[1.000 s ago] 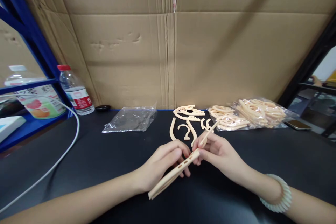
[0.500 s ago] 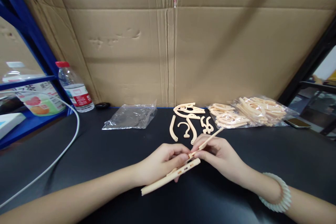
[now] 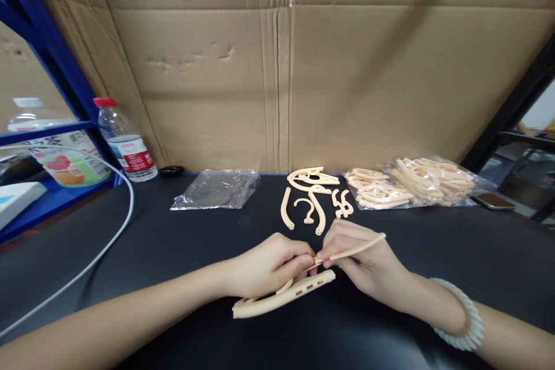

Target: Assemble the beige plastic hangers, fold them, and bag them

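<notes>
My left hand [image 3: 275, 266] is closed around a beige plastic hanger arm [image 3: 281, 302], which has small slots near its right end and tilts up to the right. Pinched in my right hand [image 3: 364, 260] is a slim, curved beige hanger piece [image 3: 359, 247]. Both sets of fingertips meet at a narrow beige joint between the hands; my fingers hide much of it. Beyond the hands lie curved hanger arms [image 3: 319, 218], a hook [image 3: 309, 219], smaller hooks [image 3: 342, 205] and a folded hanger [image 3: 299, 176] on the black table [image 3: 191, 243].
Plastic bags of beige hanger parts [image 3: 433, 179] lie at the back right beside a phone [image 3: 494, 201]. A flat transparent bag [image 3: 217, 191] rests at the back left. A red-capped bottle [image 3: 134, 156] and white cable [image 3: 125, 219] are left. Cardboard [image 3: 208, 87] stands behind.
The slim piece in my right hand has swung down toward the right and lies flatter. My right hand has turned with it. The slotted arm has shifted slightly, its right end a little lower.
</notes>
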Motion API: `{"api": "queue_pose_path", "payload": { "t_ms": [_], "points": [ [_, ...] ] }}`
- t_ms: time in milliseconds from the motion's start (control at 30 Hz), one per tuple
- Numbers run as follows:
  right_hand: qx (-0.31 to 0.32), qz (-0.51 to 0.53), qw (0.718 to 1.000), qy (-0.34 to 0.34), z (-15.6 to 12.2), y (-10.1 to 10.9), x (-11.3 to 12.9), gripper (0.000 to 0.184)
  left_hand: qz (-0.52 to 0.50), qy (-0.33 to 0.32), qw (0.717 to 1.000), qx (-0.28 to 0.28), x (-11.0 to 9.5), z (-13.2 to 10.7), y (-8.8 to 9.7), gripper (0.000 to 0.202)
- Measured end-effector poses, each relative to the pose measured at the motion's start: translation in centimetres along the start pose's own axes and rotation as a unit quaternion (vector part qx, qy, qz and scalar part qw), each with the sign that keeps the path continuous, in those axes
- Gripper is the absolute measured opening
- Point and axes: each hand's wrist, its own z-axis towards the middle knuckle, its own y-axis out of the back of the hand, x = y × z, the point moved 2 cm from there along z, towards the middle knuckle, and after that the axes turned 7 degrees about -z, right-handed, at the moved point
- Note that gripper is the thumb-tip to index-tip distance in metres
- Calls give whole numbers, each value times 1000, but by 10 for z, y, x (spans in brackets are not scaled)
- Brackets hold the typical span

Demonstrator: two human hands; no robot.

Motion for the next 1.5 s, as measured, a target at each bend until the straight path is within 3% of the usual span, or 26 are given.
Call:
{"api": "queue_pose_path", "payload": {
  "t_ms": [967,1167,1267,1367,1433,1500],
  "points": [
    [2,-28,995,93,-1,-3,-11,27,-1,-30,999,-36,4,0,-1,39],
    [6,-39,986,161,7,2,7,18,-86,-7,996,-8,6,0,-3,46],
    [-45,3,996,70,13,13,0,18,-211,48,976,-3,14,1,-5,46],
    [-102,-38,992,-62,14,30,-26,14,-357,80,930,-25,24,4,-5,43],
    [-99,-59,983,-146,12,40,-49,15,-424,69,902,-49,29,7,-3,39],
    [-53,-50,974,-215,7,46,-69,15,-474,59,875,-77,33,9,0,38]
  ]
}}
